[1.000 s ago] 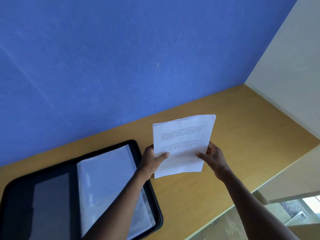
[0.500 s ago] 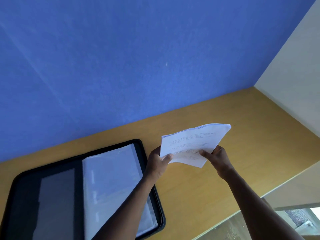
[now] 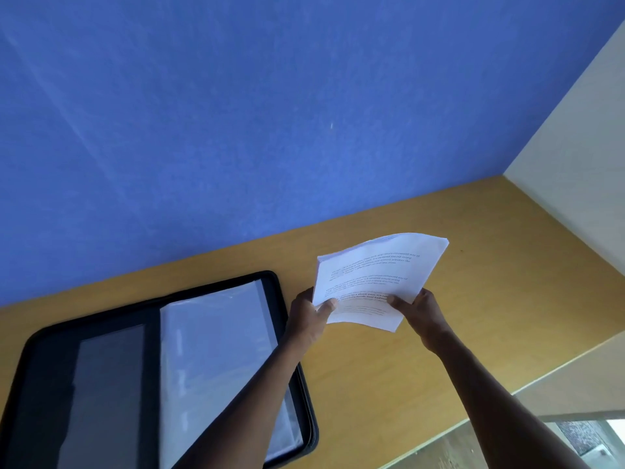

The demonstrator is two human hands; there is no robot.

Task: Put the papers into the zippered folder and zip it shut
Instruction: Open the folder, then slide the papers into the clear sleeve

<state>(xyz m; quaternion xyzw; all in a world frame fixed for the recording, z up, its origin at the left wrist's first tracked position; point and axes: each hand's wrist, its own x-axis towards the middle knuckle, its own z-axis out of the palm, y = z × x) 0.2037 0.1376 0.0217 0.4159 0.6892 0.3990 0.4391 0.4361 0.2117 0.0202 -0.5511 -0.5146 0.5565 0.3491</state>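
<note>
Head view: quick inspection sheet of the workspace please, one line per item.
Surface: wooden desk, bare apart from the folder.
Job's things: papers, a printed stack held above the desk; zippered folder lying open flat, clear sleeves showing, unzipped.
Clutter: nothing seen.
Grippers: left hand and right hand both grip the papers at the near edge.
Cables: nothing seen.
Surroundings: blue wall behind, pale side panel on the right.

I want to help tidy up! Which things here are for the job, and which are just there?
For the job:
white printed papers, held by left hand and right hand
open black zippered folder with clear sleeves

Just there:
yellow wooden desk
blue wall
</note>
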